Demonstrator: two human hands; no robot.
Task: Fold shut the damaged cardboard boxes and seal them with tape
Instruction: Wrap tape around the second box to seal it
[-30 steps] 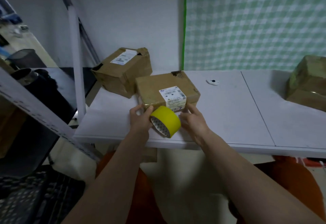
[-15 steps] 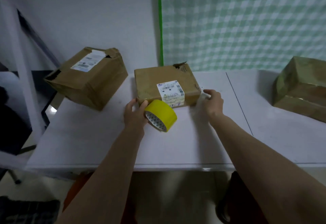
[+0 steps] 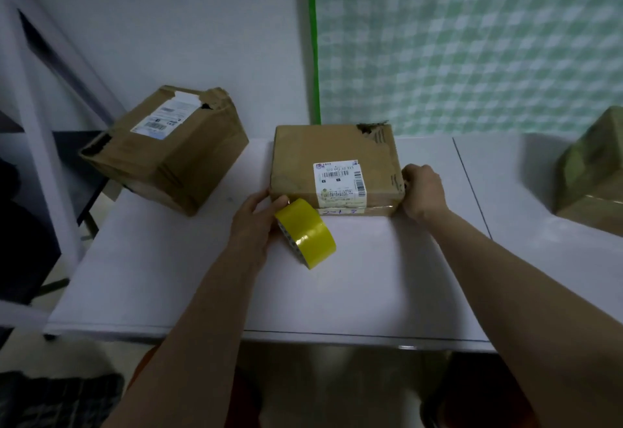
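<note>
Fingers [image 3: 269, 203] of the left hand [image 3: 251, 225] curl around the yellow roll of tape [image 3: 306, 234], which stands on edge on the table [image 3: 371, 276], touching the near left corner of the flat cardboard box [image 3: 333, 164]. The right hand [image 3: 421, 191] grips the box's right end, its fingers bent over the edge there and hidden behind the cardboard, so how far they wrap cannot be told.

The box lies at the middle of the table, label up, with a torn patch at its far right corner. A second damaged box [image 3: 172, 148] sits well apart to the left, by the wall, and a third [image 3: 593, 171] is at the far right.

Likely risks: the torn corner is on the far side from the tape, so a strip started at the near edge may miss it. With one hand on the roll, the box could slide when tape is pulled. The loose tape end is not visible, and finding it may cost time.
</note>
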